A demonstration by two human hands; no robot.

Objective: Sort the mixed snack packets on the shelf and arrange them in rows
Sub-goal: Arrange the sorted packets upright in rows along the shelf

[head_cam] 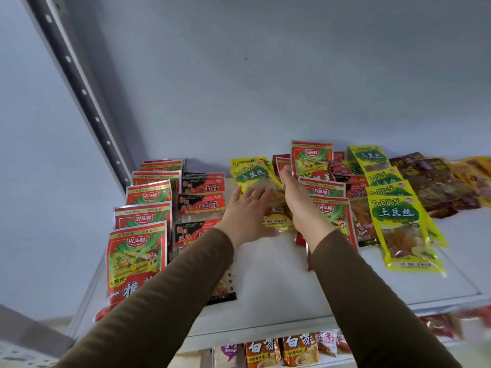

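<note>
A white shelf carries snack packets. At the left, red packets stand in an overlapping row, with a row of black-and-red packets beside it. Yellow-green packets lie in the middle, and more of them lie at the right. My left hand rests flat, fingers spread, on the lower part of the middle yellow packets. My right hand reaches past them, its fingertips at a small red packet in the back pile. Whether it grips that packet is unclear.
A mixed pile of red packets and dark brown packets lies along the back right, with orange ones at the far right. A perforated metal upright bounds the shelf's left side. More packets sit on the lower shelf.
</note>
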